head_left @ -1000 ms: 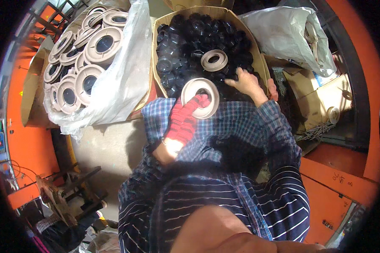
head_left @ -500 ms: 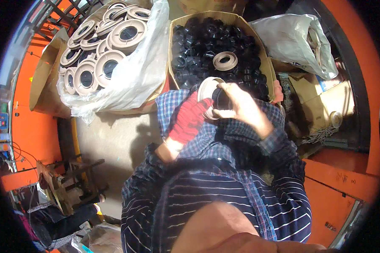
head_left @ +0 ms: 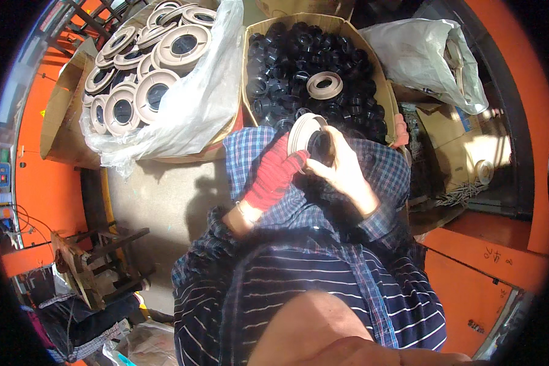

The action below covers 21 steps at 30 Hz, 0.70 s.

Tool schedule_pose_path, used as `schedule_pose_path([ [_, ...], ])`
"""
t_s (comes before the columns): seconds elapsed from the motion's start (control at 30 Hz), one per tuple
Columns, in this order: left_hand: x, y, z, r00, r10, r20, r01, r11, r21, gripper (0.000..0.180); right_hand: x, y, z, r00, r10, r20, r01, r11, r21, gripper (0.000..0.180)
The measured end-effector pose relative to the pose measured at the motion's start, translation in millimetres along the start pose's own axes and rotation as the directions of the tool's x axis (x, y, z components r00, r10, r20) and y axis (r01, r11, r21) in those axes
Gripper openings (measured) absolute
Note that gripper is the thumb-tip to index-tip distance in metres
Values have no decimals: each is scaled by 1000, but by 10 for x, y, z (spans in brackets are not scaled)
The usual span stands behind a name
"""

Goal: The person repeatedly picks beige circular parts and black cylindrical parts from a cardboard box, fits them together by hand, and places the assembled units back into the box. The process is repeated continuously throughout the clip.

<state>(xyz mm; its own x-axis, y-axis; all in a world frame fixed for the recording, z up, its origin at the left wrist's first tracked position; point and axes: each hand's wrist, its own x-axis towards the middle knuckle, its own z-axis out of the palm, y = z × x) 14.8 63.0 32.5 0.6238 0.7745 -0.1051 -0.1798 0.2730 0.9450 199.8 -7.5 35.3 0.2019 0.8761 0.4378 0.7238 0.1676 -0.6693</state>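
Above my lap, my left hand, in a red knitted glove, grips a beige flanged plastic ring by its side, thumb toward the front. My bare right hand closes its fingers and thumb around a short black plastic collar set against the ring's right face. Whether the collar is fully seated cannot be made out. Just beyond my hands stands a carton full of similar black collars. Another beige ring lies on top of them.
At the far left, a carton lined with a white plastic bag holds many beige rings with dark centres. A whitish sack sits at the far right, above cardboard. A wooden stool-like frame stands at the lower left.
The beige ring has tilted and its face has turned more toward the right. My right hand has drawn lower and its fingers have closed in around the black collar.
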Motion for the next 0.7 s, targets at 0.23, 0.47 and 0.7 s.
schedule_pose_path([
  [0.23,-69,10,125,708,589,390,-672,394,627,60,-294,193,295,808,512,293,-520,384,763,40],
  [0.47,-122,-11,-63,994,-30,104,-8,936,353,51,-411,188,185,858,433,278,-503,820,273,50],
  [0.7,-274,-73,177,982,189,15,-169,839,517,54,-279,-75,303,721,675,158,-690,721,64,50],
])
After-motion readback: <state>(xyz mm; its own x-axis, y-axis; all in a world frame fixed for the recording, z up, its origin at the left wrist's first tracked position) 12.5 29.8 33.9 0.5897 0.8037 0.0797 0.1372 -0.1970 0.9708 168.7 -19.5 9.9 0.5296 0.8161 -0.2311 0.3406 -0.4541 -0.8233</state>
